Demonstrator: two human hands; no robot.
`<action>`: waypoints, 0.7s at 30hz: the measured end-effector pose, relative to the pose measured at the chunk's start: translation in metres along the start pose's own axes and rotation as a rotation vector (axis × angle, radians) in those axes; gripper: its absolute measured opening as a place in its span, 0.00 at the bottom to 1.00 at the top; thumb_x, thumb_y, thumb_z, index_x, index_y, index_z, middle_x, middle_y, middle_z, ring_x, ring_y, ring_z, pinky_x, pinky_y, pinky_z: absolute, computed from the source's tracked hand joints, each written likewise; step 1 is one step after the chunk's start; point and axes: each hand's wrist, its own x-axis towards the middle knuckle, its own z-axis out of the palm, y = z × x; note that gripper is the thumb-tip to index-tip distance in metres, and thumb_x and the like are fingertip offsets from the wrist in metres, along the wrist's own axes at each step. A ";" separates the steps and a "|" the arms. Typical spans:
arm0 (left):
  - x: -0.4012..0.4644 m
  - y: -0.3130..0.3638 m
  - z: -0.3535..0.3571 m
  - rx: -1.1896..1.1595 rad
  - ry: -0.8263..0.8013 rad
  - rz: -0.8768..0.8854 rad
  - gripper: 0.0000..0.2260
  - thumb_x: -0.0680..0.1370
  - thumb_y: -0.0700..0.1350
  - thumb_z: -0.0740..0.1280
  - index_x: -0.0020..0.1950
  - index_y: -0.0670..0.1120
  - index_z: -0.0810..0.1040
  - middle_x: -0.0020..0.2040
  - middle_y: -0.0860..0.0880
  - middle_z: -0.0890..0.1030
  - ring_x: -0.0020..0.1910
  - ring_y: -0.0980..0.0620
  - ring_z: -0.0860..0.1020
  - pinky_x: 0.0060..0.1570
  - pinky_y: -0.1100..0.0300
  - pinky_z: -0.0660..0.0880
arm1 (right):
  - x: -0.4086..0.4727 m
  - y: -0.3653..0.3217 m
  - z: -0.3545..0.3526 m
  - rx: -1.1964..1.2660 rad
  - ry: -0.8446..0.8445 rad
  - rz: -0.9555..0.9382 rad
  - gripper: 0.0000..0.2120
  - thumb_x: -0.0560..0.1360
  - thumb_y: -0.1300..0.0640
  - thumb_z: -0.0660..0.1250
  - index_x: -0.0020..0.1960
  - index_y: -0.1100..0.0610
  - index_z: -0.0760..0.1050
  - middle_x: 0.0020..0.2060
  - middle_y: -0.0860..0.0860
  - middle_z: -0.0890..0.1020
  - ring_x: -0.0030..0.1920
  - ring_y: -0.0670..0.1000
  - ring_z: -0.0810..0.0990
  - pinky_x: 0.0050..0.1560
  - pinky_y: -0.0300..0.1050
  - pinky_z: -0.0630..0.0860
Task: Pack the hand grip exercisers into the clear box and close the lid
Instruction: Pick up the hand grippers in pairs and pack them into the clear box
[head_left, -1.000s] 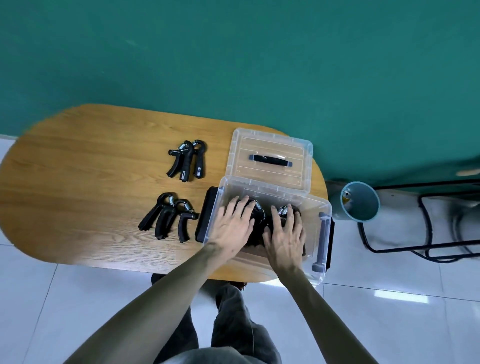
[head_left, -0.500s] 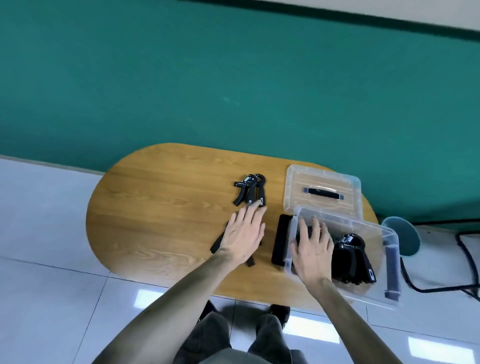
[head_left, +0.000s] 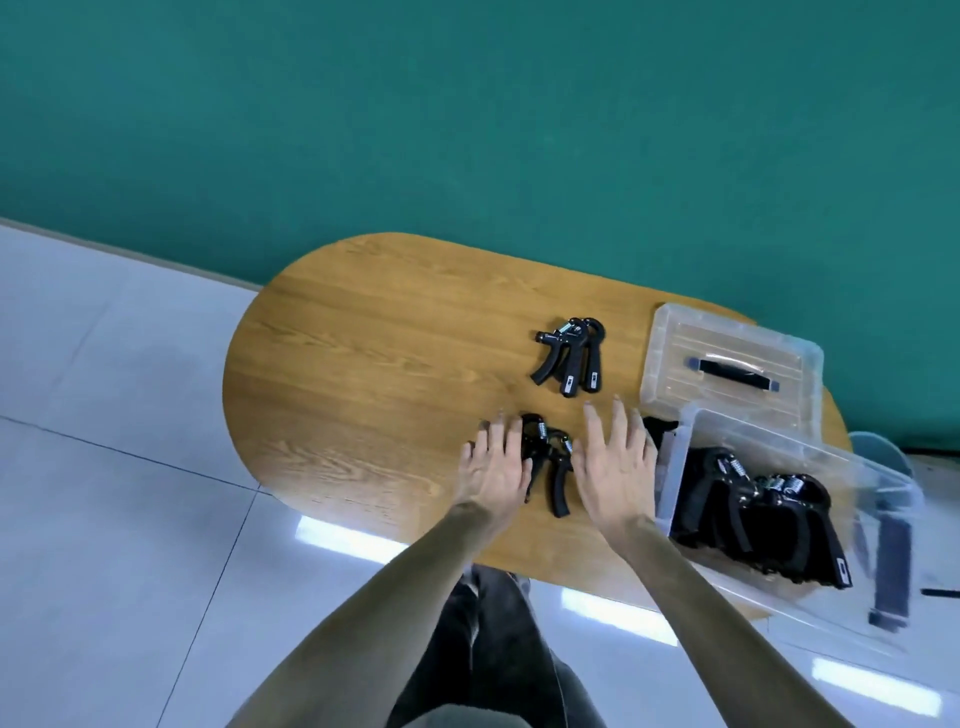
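Fingers straight and spread, the left hand (head_left: 496, 465) and right hand (head_left: 615, 467) flank the near exercisers (head_left: 550, 467) on the wooden table (head_left: 363, 374), holding nothing, with another bunch (head_left: 569, 356) farther back, more in the clear box (head_left: 779, 499), its lid (head_left: 727, 369) lying behind.

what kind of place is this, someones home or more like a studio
Probably a staged workspace or studio rather than a home, though that is a guess: a plain teal wall, glossy pale floor tiles, and one oval wooden table bearing only the black hand grip exercisers and clear plastic box.
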 end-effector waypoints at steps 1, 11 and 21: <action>0.006 0.002 0.005 -0.011 -0.012 0.010 0.27 0.87 0.54 0.48 0.83 0.45 0.46 0.83 0.43 0.51 0.78 0.41 0.57 0.75 0.44 0.60 | 0.007 -0.002 0.008 -0.003 -0.013 0.005 0.26 0.79 0.53 0.64 0.75 0.58 0.64 0.73 0.65 0.67 0.70 0.70 0.68 0.65 0.67 0.71; 0.064 0.001 0.066 0.015 -0.081 0.012 0.30 0.85 0.58 0.45 0.83 0.46 0.43 0.84 0.43 0.46 0.81 0.41 0.53 0.76 0.42 0.60 | 0.083 -0.001 0.069 0.015 -0.104 -0.017 0.26 0.82 0.52 0.58 0.78 0.54 0.57 0.78 0.63 0.59 0.74 0.68 0.61 0.68 0.67 0.66; 0.100 -0.018 0.130 -0.023 -0.026 0.052 0.33 0.83 0.60 0.42 0.82 0.48 0.34 0.82 0.41 0.33 0.82 0.37 0.49 0.76 0.36 0.59 | 0.157 -0.003 0.137 0.087 -0.145 0.008 0.28 0.84 0.44 0.50 0.81 0.46 0.45 0.81 0.57 0.42 0.79 0.67 0.49 0.76 0.67 0.56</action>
